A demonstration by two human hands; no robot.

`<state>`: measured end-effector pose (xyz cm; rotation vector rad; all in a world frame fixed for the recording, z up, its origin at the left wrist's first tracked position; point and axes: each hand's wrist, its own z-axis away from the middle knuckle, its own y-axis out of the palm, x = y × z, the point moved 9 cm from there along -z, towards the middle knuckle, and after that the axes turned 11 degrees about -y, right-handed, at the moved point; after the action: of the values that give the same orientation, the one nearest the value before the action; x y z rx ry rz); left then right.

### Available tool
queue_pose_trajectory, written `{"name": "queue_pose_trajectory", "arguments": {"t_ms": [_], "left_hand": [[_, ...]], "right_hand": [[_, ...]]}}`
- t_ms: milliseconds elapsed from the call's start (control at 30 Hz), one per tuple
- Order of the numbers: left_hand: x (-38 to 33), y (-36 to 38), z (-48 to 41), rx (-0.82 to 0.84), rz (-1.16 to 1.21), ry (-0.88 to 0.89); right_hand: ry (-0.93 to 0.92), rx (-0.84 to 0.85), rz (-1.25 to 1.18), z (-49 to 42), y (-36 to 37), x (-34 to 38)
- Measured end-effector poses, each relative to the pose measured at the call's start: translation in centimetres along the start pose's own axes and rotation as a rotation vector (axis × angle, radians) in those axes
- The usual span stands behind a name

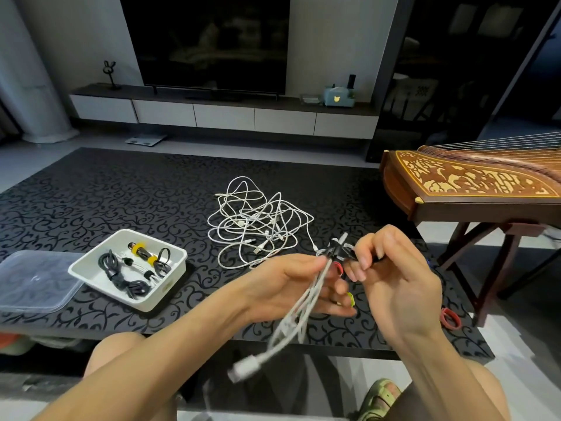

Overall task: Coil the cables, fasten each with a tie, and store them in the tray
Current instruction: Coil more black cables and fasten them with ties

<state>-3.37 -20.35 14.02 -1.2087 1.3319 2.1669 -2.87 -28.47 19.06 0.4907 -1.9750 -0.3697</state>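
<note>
My left hand [291,284] grips a coiled white cable [299,317] whose loops and plug hang down toward me, blurred. At the top of that bundle a black tie [334,249] wraps the cable. My right hand [391,268] pinches the end of this tie just right of the bundle. A tangle of loose white cables [258,223] lies on the black patterned table behind my hands. The white tray [170,284] at the left holds several tied cables, black and white, some with yellow ties.
A clear plastic lid [33,281] lies left of the tray. Red ties [450,319] sit near the table's right edge, and a yellow-green one [350,299] shows under my hands. A wooden zither on a stand [473,189] is at the right.
</note>
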Motion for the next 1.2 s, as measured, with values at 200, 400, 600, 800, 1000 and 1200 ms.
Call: {"name": "queue_pose_trajectory", "arguments": {"t_ms": [200, 400, 600, 800, 1000, 1200], "left_hand": [[0.2, -1.5, 0.3, -0.365, -0.295, 0.036], [-0.5, -2.7, 0.4, -0.665, -0.458, 0.098], [-0.8, -1.9, 0.6, -0.475, -0.192, 0.131], [-1.4, -2.3, 1.0, -0.532, -0.272, 0.211], [-1.1, -3.1, 1.4, -0.591, -0.346, 0.22], [-3.1, -2.9, 1.9, -1.026, -0.925, 0.329]], "right_hand": [[0.027, -0.024, 0.053, 0.3, -0.5, -0.6], [0.017, 0.027, 0.249, 1.8, -0.1, -1.6], [0.195, -0.109, 0.183, 1.9, -2.7, -2.1], [0.361, 0.107, 0.493, 0.3, -2.8, -2.8], [0.393, 0.282, 0.774, -0.7, -2.3, -2.7], [0.327, 0.163, 0.805, -1.0, -1.4, -2.6]]}}
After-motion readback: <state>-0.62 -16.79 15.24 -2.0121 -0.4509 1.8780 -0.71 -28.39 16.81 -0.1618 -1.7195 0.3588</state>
